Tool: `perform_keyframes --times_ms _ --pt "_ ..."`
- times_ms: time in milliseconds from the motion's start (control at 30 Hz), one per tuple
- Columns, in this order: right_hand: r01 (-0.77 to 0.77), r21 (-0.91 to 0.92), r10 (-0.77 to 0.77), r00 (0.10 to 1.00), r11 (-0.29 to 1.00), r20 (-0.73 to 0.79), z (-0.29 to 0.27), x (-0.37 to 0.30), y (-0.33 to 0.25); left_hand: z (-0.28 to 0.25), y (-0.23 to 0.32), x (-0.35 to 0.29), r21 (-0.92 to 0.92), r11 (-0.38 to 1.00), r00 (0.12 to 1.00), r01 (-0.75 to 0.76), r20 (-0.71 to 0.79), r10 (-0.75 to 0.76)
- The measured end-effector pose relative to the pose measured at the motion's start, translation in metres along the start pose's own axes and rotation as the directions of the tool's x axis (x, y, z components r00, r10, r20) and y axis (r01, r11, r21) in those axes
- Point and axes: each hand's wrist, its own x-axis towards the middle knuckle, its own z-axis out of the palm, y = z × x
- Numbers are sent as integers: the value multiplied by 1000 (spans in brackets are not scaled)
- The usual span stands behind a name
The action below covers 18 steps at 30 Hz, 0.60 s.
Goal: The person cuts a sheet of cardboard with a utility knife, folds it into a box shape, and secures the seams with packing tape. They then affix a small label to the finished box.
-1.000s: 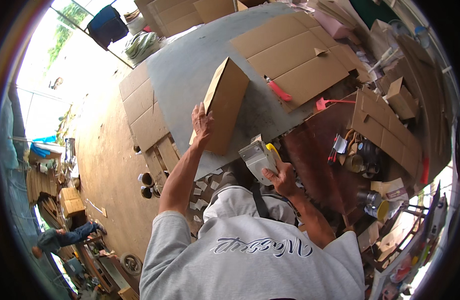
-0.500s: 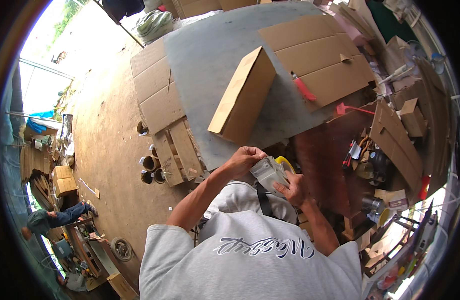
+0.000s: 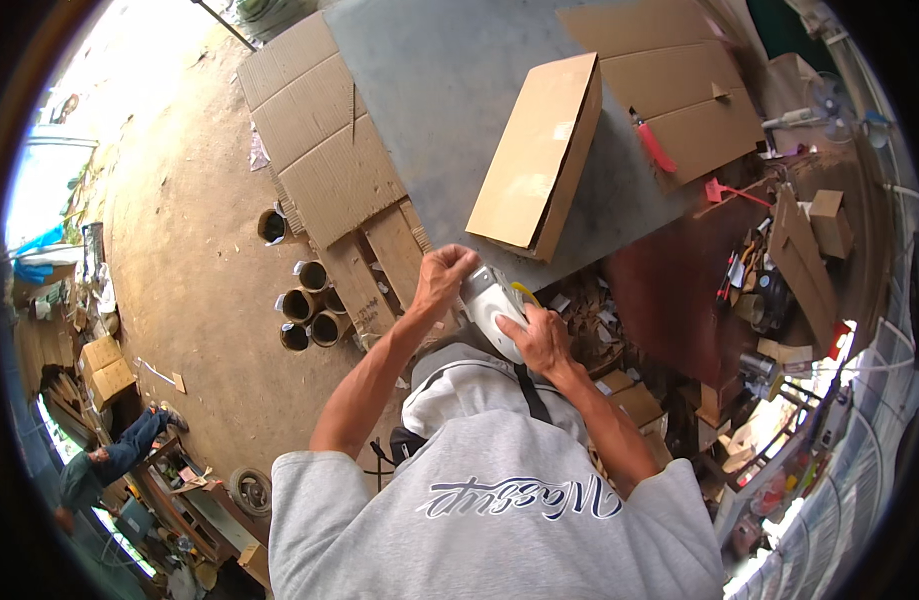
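Note:
My right hand [image 3: 542, 340] is wrapped round a light grey and white hand-held tape dispenser [image 3: 492, 315], with a bit of yellow [image 3: 525, 292] showing at its side. My left hand [image 3: 446, 275] is closed in a pinch at the dispenser's front end; what lies between the fingertips is too small and blurred to make out. Just beyond both hands, a long cardboard box [image 3: 535, 150] lies on the grey tabletop [image 3: 420, 100]. A gap shows along the edge on its right side. Neither hand touches the box.
Flattened cardboard sheets [image 3: 320, 130] lie at the left, with others [image 3: 670, 80] at the right. A red-handled tool [image 3: 655, 148] rests by the right sheets. Several round tubes [image 3: 298, 305] stand on the floor. A reddish-brown surface [image 3: 670, 310] lies to my right. A person [image 3: 130, 450] is far left.
The view has shifted, so the box sits higher and farther right and shows more of its broad face. Both hands and the dispenser appear farther left. My grip on the dispenser continues.

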Motion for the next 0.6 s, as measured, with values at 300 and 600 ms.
perform_keyframes --times_ms 300,600 --pt "-85 -125 61 981 988 -185 41 -4 -4 -34 0 115 -120 972 978 -204 -69 197" --pt "-143 -141 90 940 980 -330 76 8 17 -17 -3 160 -134 966 937 -220 247 247"
